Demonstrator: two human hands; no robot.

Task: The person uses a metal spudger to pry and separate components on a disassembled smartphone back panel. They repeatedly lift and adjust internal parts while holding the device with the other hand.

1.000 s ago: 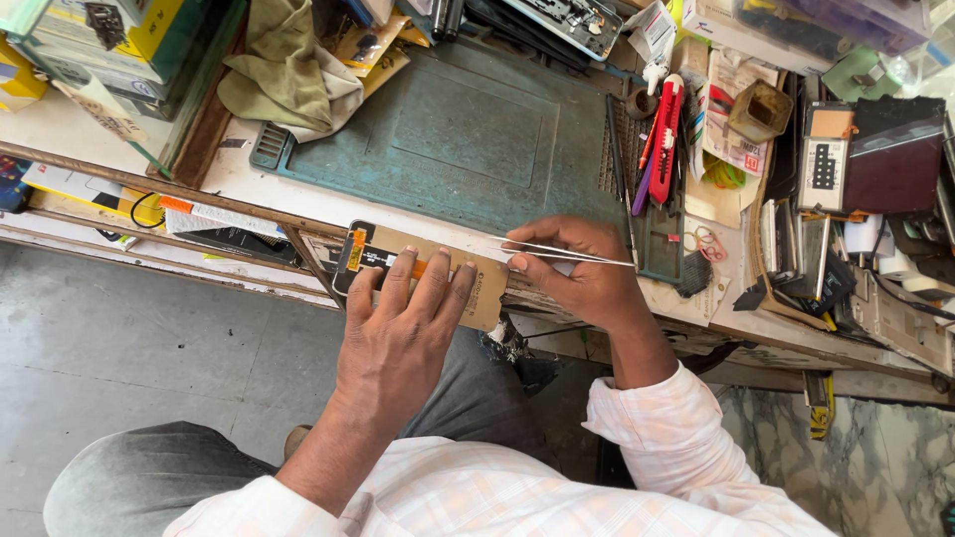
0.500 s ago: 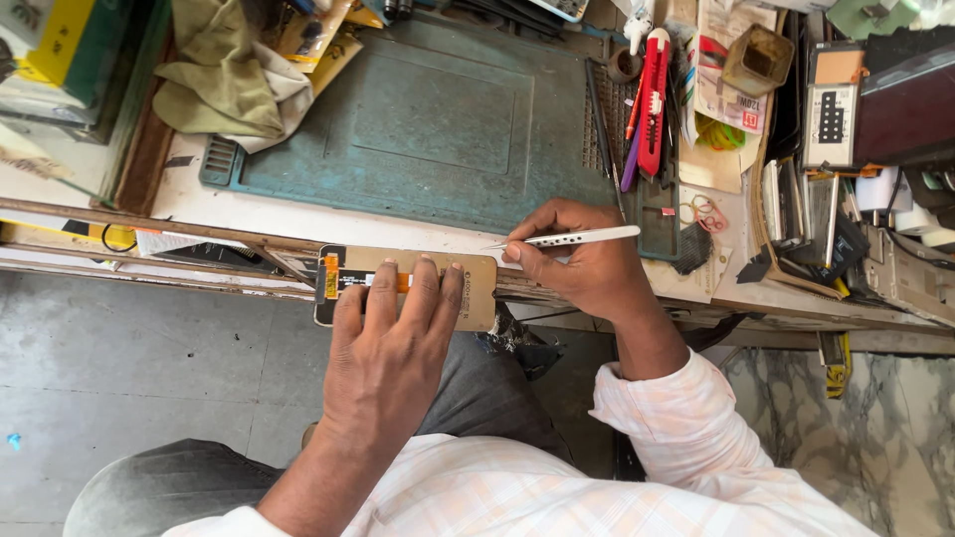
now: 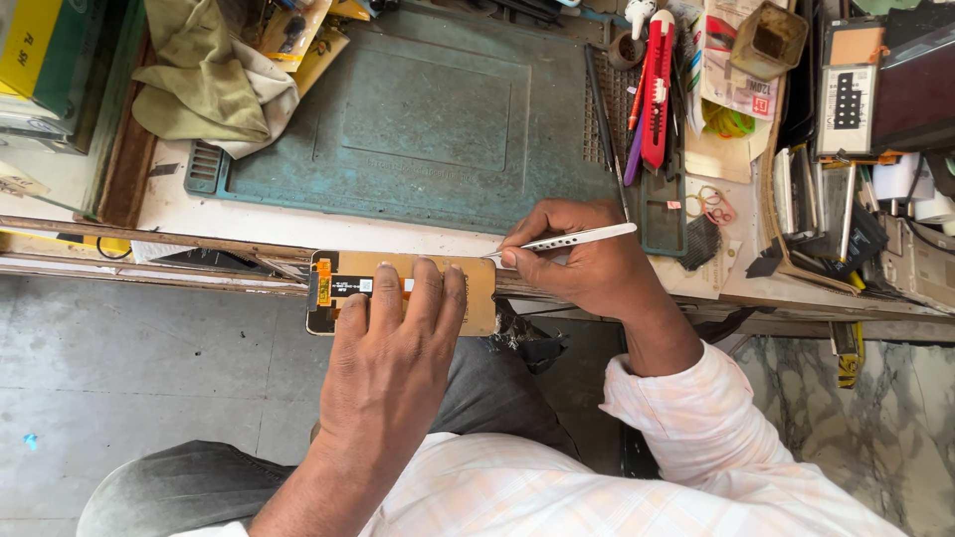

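At bench edge: left hand (image 3: 393, 348) flat on copper-backed panel (image 3: 398, 288), right hand (image 3: 587, 261) pinching tweezers (image 3: 567, 239).

The phone screen panel (image 3: 398, 288) lay at the near edge of the workbench (image 3: 298, 227), partly over the edge. The left hand (image 3: 393, 368) rested flat on it. The right hand (image 3: 587, 264) was just right of the panel and held tweezers (image 3: 567, 240), whose tip touched the panel's right end. Behind them lay the work mat (image 3: 428, 119). A cloth (image 3: 204, 80) lay left of the mat, and a utility knife (image 3: 657, 89) lay right of it.
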